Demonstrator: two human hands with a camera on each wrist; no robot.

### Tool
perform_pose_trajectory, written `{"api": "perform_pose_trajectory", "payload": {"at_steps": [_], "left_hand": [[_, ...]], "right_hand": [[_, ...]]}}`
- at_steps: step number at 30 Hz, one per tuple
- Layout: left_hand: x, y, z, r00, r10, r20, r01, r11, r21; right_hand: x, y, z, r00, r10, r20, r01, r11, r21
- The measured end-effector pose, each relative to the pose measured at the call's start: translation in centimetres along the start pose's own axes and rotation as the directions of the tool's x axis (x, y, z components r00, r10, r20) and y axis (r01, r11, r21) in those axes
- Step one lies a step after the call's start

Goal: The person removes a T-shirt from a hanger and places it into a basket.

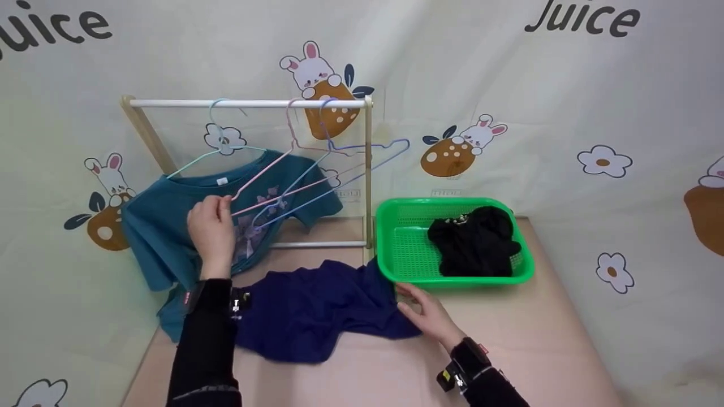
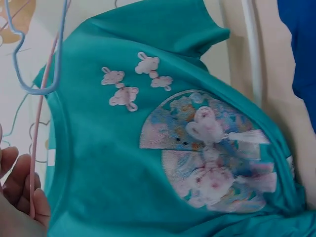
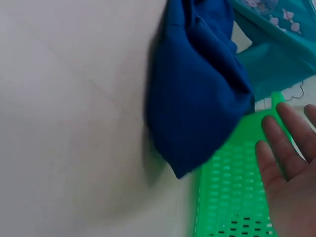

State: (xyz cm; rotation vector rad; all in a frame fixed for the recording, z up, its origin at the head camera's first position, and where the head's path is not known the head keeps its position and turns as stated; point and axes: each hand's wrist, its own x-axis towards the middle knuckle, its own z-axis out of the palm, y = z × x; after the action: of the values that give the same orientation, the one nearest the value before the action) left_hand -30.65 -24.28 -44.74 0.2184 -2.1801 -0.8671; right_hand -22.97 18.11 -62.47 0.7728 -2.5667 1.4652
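Pink hanger (image 1: 263, 171): it hangs by its hook from the right half of a rack's white rail (image 1: 169, 103), and your left hand (image 1: 214, 229) grasps its left end in front of a teal shirt (image 1: 169, 209).

Behind everything, the pale backdrop (image 1: 543, 96) reads "Juice" in dark letters at upper right; at upper left the same word is partly cut off. Rabbits, brown fruit and flowers are printed on it. Before you is one beige table (image 1: 509, 339). One rack stands at the table's far edge, toward the far left corner. The single teal shirt hangs there on a mint hanger (image 1: 192, 164), with pink animal-like figures on its front.

One navy garment (image 1: 300, 314) lies rumpled in front of the rack, reaching rightward to the near left corner of one green basket (image 1: 452, 281). The basket sits at the table's far right corner, with one black garment (image 1: 478, 243) bunched in its right half. You can count three hangers on the rail, left to right: mint, pink and blue (image 1: 330, 146).

Your left arm reaches forward, thumb and fingers pinching the pink wire. Your right hand (image 1: 430, 314) is released, fingers loosely extended beside the basket's near left corner; whether they touch it, you cannot tell. Smallest is the white collar label (image 1: 222, 181), too small to read.
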Motion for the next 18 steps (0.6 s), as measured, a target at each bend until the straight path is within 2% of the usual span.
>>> {"api": "perform_pose_trajectory", "payload": {"at_steps": [4, 8, 14, 18], "left_hand": [[-0.4, -0.5, 0.2, 0.999, -0.032, 0.029, 0.032, 1.000, -0.001], [-1.1, -1.0, 0.2, 0.996, -0.068, 0.064, 0.066, 0.997, 0.034], [-2.7, -2.5, 0.6, 0.974, -0.175, 0.145, 0.164, 0.983, 0.084], [-4.1, -3.7, 0.8, 0.963, -0.196, 0.186, 0.179, 0.979, 0.102]], "right_hand": [[-0.2, 0.0, 1.4, 0.995, -0.015, 0.096, 0.028, 0.991, -0.130], [-0.3, -0.2, 2.7, 0.985, -0.006, 0.173, 0.046, 0.972, -0.230], [-0.1, -0.2, 3.8, 0.969, 0.038, 0.245, 0.044, 0.946, -0.322], [-0.1, -0.2, 4.2, 0.960, 0.074, 0.270, 0.034, 0.927, -0.375]]}}
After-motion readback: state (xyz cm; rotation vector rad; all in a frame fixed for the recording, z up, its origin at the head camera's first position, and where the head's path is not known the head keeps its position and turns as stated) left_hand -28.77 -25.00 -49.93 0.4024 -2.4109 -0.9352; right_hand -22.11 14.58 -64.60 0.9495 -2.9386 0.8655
